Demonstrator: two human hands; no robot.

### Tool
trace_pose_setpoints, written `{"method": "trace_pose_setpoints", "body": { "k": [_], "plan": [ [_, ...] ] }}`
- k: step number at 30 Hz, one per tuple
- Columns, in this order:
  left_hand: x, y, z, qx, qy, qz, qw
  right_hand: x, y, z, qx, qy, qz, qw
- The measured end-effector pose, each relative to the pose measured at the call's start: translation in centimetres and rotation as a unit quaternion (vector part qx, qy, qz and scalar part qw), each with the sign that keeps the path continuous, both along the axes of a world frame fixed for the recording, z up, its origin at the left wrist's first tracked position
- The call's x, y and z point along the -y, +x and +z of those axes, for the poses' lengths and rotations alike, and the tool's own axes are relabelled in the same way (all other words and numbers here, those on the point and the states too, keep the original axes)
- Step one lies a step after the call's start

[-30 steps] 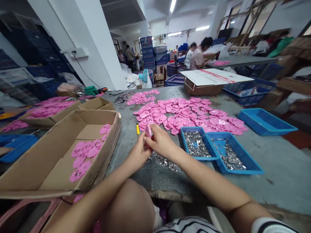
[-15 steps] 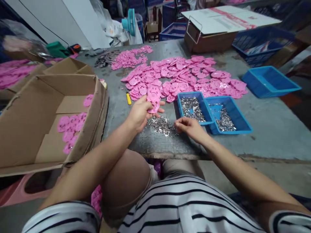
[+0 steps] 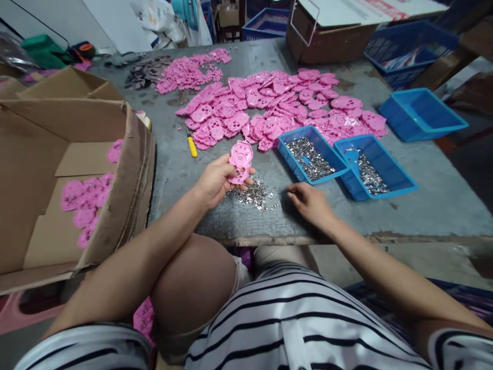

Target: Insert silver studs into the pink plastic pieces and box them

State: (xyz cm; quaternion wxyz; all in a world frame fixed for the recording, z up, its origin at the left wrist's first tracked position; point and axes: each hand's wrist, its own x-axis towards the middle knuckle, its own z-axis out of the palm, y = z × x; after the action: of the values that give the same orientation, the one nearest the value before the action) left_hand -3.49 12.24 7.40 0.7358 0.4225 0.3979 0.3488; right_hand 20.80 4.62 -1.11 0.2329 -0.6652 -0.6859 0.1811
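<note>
A flat pink plastic piece (image 3: 241, 158) with round holes is gripped between the thumb and fingers of my left hand (image 3: 215, 181), above the table. Just below it lies a loose heap of small shiny metal parts (image 3: 258, 195). To the right of that heap, my right hand (image 3: 309, 202) is low over the table with its fingers curled together; anything between the fingertips is too small to make out. Beyond it are two blue trays, the left tray (image 3: 283, 149) and the right tray (image 3: 400, 191), both holding similar small metal parts.
A wide pile of pink pieces (image 3: 277, 105) covers the table's middle. Smaller pink parts (image 3: 188, 74) and dark grey parts (image 3: 148, 72) lie behind. A yellow-handled tool (image 3: 192, 147), a cardboard box (image 3: 136, 154) with pink pieces inside, and another blue tray (image 3: 414, 132) stand around.
My right hand has drawn back to the right from the metal heap. The two trays of metal parts look slightly turned and farther right. My left hand still holds the pink piece. The view has shifted.
</note>
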Motion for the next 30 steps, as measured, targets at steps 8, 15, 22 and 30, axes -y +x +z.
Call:
{"method": "trace_pose_setpoints", "body": {
  "k": [8,15,22,30],
  "plan": [
    [0.2,0.8,-0.5,-0.058,-0.019,-0.033,0.998,-3.3,-3.1,0.1,0.167,-0.072,0.038,0.983],
    [0.2,1.1,-0.9,-0.082,-0.017,-0.023,0.996,-4.4,-3.1,0.6,-0.064,-0.027,0.002,0.998],
    [0.2,1.9,-1.7,-0.090,0.023,-0.002,0.996,-4.6,-6.4,3.7,-0.351,-0.056,0.043,0.934],
    [-0.1,2.0,-1.7,-0.097,0.067,0.076,0.990,-5.2,-8.3,4.6,-0.456,-0.062,0.007,0.888]
  ]
}}
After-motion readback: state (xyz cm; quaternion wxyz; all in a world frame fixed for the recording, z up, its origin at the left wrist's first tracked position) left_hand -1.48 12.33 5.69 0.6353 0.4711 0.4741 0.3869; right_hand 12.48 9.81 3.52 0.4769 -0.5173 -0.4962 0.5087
